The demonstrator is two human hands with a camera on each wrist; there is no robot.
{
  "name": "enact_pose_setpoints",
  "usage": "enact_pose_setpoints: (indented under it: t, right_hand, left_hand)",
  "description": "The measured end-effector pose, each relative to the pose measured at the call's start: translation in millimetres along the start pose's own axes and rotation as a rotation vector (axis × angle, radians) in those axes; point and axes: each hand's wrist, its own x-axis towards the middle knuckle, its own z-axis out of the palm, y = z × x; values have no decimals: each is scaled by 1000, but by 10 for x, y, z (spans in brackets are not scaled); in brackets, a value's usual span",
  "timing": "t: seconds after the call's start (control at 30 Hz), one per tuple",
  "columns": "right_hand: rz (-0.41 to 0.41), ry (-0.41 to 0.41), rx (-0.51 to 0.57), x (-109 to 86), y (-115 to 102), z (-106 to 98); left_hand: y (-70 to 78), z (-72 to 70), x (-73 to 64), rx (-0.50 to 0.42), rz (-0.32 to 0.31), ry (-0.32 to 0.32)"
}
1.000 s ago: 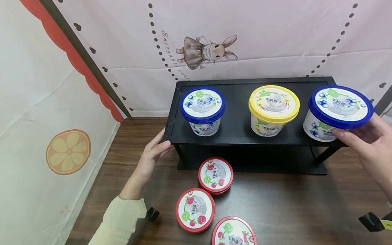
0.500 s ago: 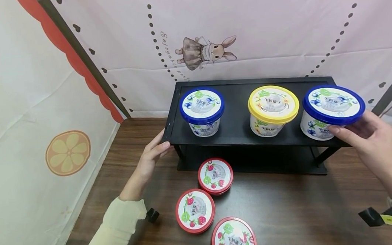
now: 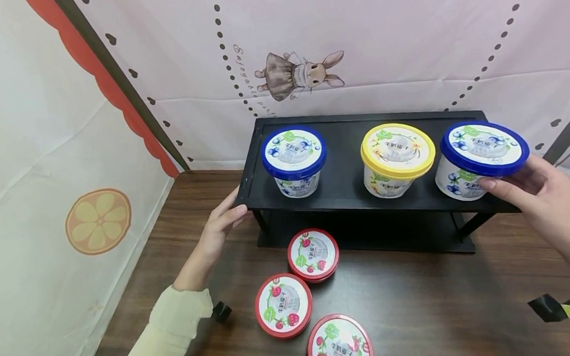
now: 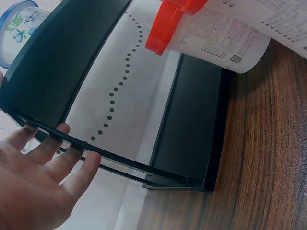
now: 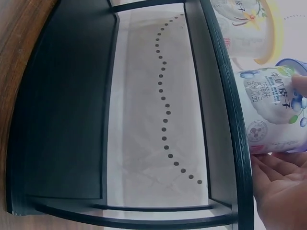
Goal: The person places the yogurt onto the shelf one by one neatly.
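My right hand grips a blue-lidded tub with blueberry pictures at the right end of the black shelf's top. In the right wrist view, the thumb lies on the side of that blueberry tub, its fingers beneath and behind. My left hand holds the shelf's left end, thumb at the front corner. The left wrist view shows the left fingers at the end bar, tips against it. A yellow-lidded tub stands left of the held one, and another blue-lidded tub stands further left.
Three red-lidded tubs with strawberry pictures are on the wooden table: one by the shelf's front, one nearer, one at the bottom edge. A patterned cloth hangs behind the shelf.
My right hand has moved the blue-lidded tub left, closer to the yellow-lidded one, mostly in the first half second. The left hand keeps its place on the shelf.
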Motion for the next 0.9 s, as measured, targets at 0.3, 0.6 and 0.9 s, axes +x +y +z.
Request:
enact_pose_setpoints:
  t: [0.3,0.6,0.9]
  right_hand:
    - [-3,-17,9,27,-5,-48]
    - [9,-30,-7,43,12,-53]
    - [23,-36,-4,31,26,-65]
  left_hand:
    - [7,4,-10,-2,-5,-2]
    - [-8,5,-18,11,-16,6]
    - [-2,3,-18,10,-7,5]
